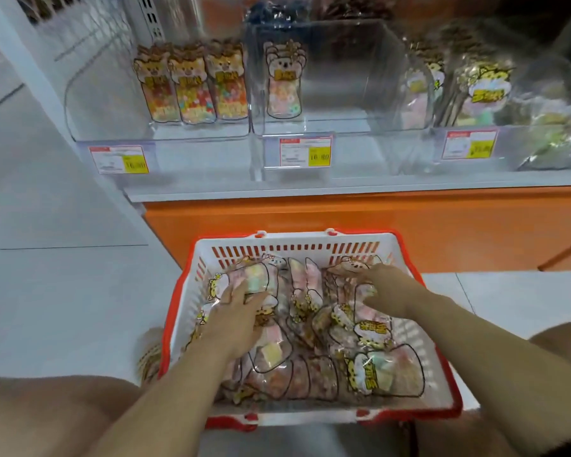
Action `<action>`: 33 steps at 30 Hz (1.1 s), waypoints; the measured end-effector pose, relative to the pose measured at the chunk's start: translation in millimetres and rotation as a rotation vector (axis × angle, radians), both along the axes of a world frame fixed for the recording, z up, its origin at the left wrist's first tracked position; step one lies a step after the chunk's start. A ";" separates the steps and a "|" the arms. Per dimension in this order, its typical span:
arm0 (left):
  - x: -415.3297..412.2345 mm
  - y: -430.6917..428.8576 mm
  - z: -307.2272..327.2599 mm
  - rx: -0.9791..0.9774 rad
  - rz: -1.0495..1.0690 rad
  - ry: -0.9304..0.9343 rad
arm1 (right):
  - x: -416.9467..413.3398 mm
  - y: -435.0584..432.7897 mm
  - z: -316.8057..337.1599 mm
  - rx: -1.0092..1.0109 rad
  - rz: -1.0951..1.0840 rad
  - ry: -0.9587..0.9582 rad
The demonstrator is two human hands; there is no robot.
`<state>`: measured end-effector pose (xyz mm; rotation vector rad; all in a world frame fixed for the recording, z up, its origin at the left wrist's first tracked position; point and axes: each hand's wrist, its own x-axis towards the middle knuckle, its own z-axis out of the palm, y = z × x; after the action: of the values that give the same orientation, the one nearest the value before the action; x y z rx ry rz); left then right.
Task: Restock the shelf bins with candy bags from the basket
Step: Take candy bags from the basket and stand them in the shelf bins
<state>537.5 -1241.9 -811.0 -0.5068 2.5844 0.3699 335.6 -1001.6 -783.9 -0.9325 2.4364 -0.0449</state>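
Observation:
A white basket with a red rim [442, 384] sits on the floor in front of me, filled with several clear candy bags [310, 357] printed with cartoon animals. My left hand [241, 311] lies on a pastel bag [257, 278] at the basket's far left, thumb and fingers closing round its edge. My right hand [386, 288] reaches into the far right of the pile, fingers curled on a bag [353, 265] there. On the shelf above, the left clear bin [112, 133] holds three upright bags [192, 84]. The middle bin [360, 77] holds one bag [284, 80].
A right-hand bin [468, 87] holds more bags and round clear tubs [548, 84]. Price tags [305, 150] hang on the shelf's front edge. Below is an orange base panel [343, 222]. Grey tiled floor [47, 291] spreads to the left. My knees [47, 417] flank the basket.

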 end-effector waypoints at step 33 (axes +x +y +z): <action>-46.4 71.9 63.7 1.402 1.024 0.344 | 33.6 -16.3 31.2 -0.759 -0.628 -0.738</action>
<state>491.1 -1170.0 -747.3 -1.1276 1.4141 2.4146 369.2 -1017.9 -752.8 -0.2635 1.8733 -1.3445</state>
